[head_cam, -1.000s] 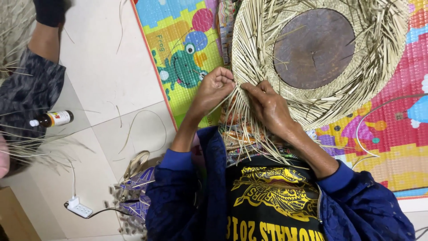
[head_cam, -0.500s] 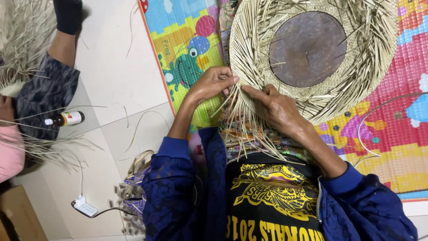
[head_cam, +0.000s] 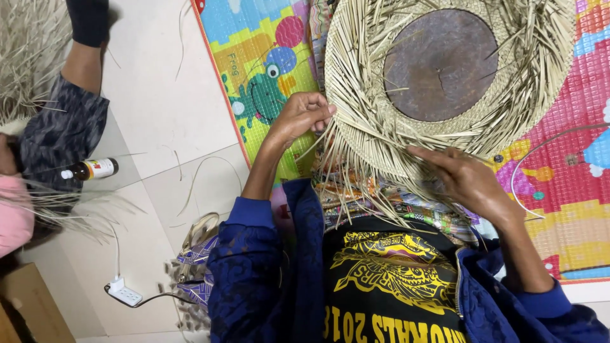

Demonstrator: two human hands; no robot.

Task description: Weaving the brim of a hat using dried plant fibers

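I am looking down at a round straw weave [head_cam: 381, 136] that is lying partly on my lap and partly on a colourful mat [head_cam: 267, 70]. In its middle a dark round disc [head_cam: 440, 65] is showing, and many loose straw ends are sticking out all around the rim.

My left hand [head_cam: 304, 114] is sitting at the left edge of the weave. Its fingers are curled and pressed together on some strands there, so it is pinching the straw at the rim. My right hand [head_cam: 467, 178] is lying on the lower edge of the weave, further to the right. Its fingers are stretched out flat toward the left and are resting on the strands; I cannot tell if they are gripping any strand. The two hands are clearly apart from each other.

Under the weave, a patterned cloth [head_cam: 406, 206] is covering my lap, and loose straw ends are hanging over it. I am wearing a blue jacket [head_cam: 267, 273] over a black shirt with yellow print.

On the tiled floor [head_cam: 165, 127] to the left, a small brown bottle [head_cam: 89, 169] with a white cap is lying on its side. Near it another person's leg [head_cam: 70, 121] in dark patterned cloth is showing, with a pile of straw [head_cam: 28, 51] beside it. A white plug [head_cam: 124, 293] with a cable is lying on the floor near my left elbow.
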